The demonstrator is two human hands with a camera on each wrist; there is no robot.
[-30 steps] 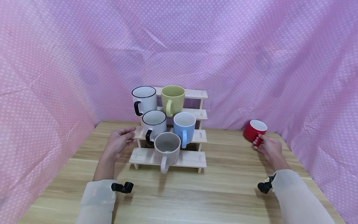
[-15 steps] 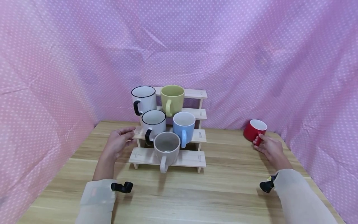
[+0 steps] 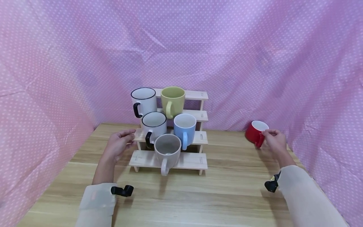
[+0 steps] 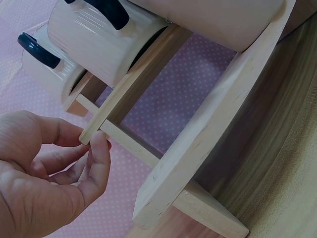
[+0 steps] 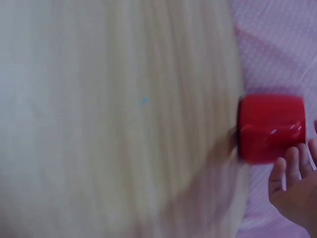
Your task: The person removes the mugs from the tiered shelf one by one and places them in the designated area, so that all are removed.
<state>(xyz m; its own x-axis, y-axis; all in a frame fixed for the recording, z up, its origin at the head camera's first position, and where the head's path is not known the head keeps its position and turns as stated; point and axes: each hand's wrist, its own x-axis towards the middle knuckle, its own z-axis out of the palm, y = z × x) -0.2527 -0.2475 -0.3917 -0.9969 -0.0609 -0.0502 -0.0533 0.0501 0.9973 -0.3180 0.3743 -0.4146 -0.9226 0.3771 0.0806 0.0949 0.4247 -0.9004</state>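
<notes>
My left hand (image 3: 118, 145) pinches the left end of a board of the stepped wooden stand (image 3: 139, 157), the second step up; the left wrist view shows thumb and fingertips at the board's end (image 4: 91, 131). At the back right of the table stands a red mug (image 3: 251, 134), white inside, its handle facing front. My right hand (image 3: 275, 143) is just right of that handle, fingertips close to the rim. In the right wrist view its fingers (image 5: 292, 161) are loosely extended beside the red mug and are not wrapped round the handle.
On the stand sit two white mugs with black rims and handles, one high (image 3: 144, 102) and one lower (image 3: 157, 127), a yellow-green mug (image 3: 174, 104), a light blue mug (image 3: 185, 127) and a grey mug (image 3: 167, 151) in front. Pink dotted cloth (image 3: 181, 47) hangs behind the wooden table (image 3: 221, 195).
My right hand has let go of the red mug's handle and drawn slightly up and right. The left hand keeps its place on the stand.
</notes>
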